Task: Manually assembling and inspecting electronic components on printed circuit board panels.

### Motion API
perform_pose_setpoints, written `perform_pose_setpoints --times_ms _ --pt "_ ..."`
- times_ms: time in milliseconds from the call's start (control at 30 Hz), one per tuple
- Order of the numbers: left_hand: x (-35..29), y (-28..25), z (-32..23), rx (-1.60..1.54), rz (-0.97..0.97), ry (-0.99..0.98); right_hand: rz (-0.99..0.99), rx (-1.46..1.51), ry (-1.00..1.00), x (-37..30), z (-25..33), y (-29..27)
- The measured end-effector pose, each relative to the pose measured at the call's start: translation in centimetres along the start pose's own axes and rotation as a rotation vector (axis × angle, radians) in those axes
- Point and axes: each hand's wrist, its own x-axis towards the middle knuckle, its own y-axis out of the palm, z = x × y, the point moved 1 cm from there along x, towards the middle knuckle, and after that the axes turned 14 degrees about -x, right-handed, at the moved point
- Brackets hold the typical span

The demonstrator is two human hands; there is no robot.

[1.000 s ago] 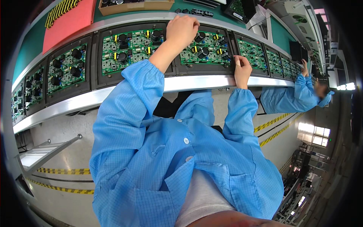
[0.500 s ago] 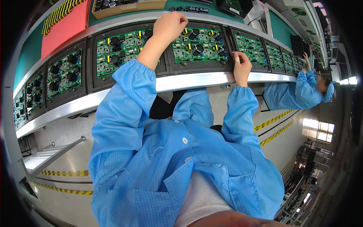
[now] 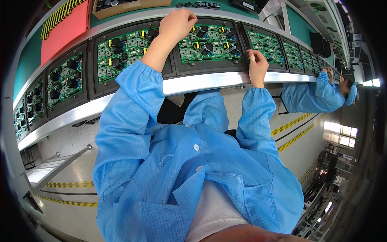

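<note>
My left hand (image 3: 177, 26) is bent over the far edge of a black tray frame, its fingers curled together and their tips mostly hidden. Below it, green circuit boards (image 3: 189, 53) carry black round capacitors (image 3: 207, 49) and yellow parts. My right hand (image 3: 258, 67) is at the near edge, by the joint between this tray and the one to its right. Its thumb and fingers are pressed together; anything between them is too small to make out. In the tray to the right are more green boards (image 3: 266, 46), with fewer tall parts on them.
A silver rail (image 3: 207, 83) runs along the line's near side. Beyond the line lie a red sheet (image 3: 66, 32), a cardboard box (image 3: 133, 5) of black parts and several loose black capacitors (image 3: 207, 5). A co-worker in blue (image 3: 310, 97) works farther right.
The view has shifted slightly, so the boards and the red sheet appear a little higher and farther left. Both my hands keep nearly the same pose. The co-worker's hands have moved.
</note>
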Motion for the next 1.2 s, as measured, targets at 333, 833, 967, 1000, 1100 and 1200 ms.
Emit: perform_pose_setpoints --times_ms 333,833,967,1000,1100,1200 --pt "-0.4 -0.8 -1.9 -0.120 -0.041 0.047 -0.003 0.110 0.076 0.6 -1.2 -0.2" --pt "0.3 0.3 -2.9 -0.187 -0.013 0.119 -0.054 0.155 -0.069 1.4 -4.4 -0.2" --pt "0.0 0.4 -2.9 -0.183 0.003 0.131 -0.106 0.068 -0.003 1.5 -2.5 0.2" --pt "0.1 0.6 -3.0 -0.191 -0.003 0.155 -0.119 0.061 -0.080 1.5 -2.3 0.1" --pt "0.2 1.1 -3.1 -0.195 0.009 0.168 -0.122 -0.109 -0.195 1.6 -4.4 0.4" --pt "0.3 1.6 -2.3 -0.220 0.032 0.176 -0.086 -0.403 -0.294 1.3 -4.3 0.6"
